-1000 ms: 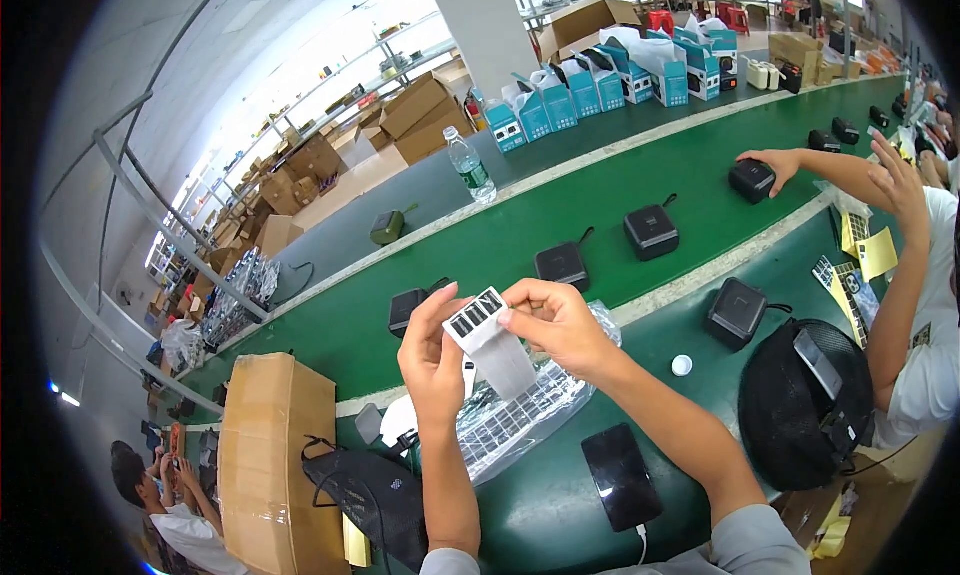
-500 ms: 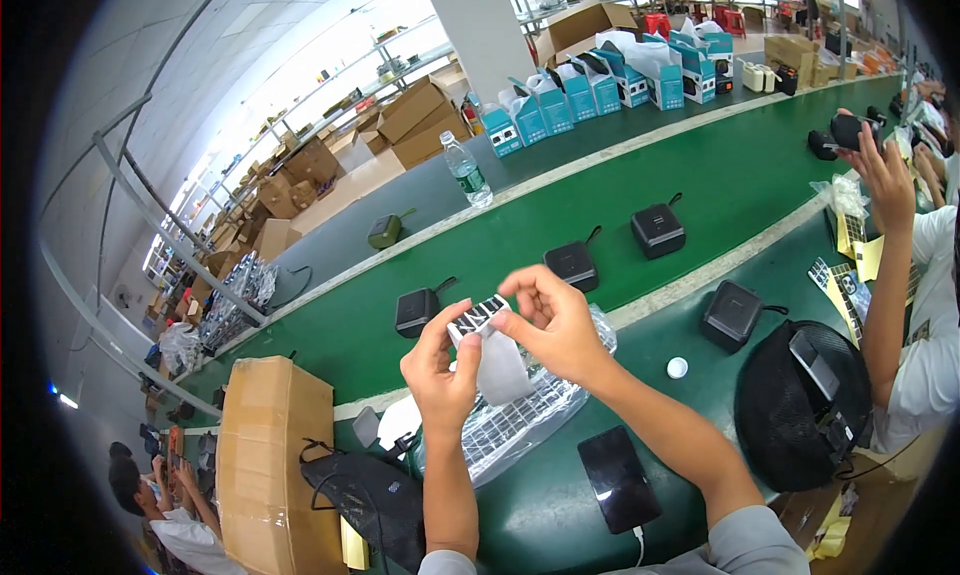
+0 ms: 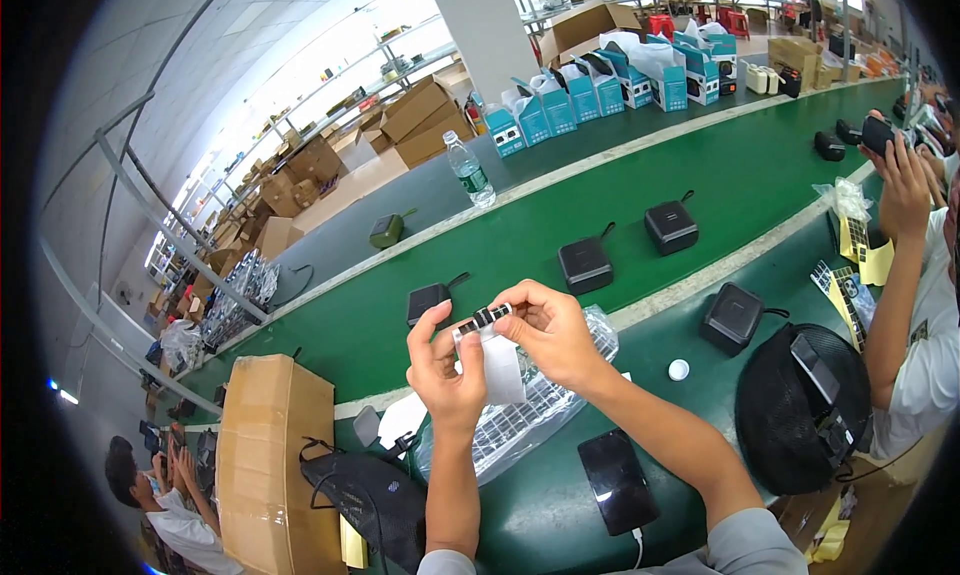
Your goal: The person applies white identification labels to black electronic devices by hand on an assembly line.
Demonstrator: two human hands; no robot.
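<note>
In front of my chest, a white backing strip with small black stickers is held between both hands. Its pale, see-through tail hangs down below. My left hand pinches the strip's left end between thumb and fingers. On its right end, the thumb and forefinger of my right hand are closed. Under the hands lies a clear plastic bag with a gridded sheet of dark pieces inside. Just beyond my left fingers sits a black box-shaped speaker, partly hidden by them.
More black speakers with loops sit on the green belt. Nearby are a phone on a cable, a white cap, a black mesh bag and a carton. Co-workers' arms are at right.
The speakers on the belt have shifted slightly right. My right fingers have closed in on the strip's end, and the strip has tilted. At right, a co-worker's hands have risen with a dark object.
</note>
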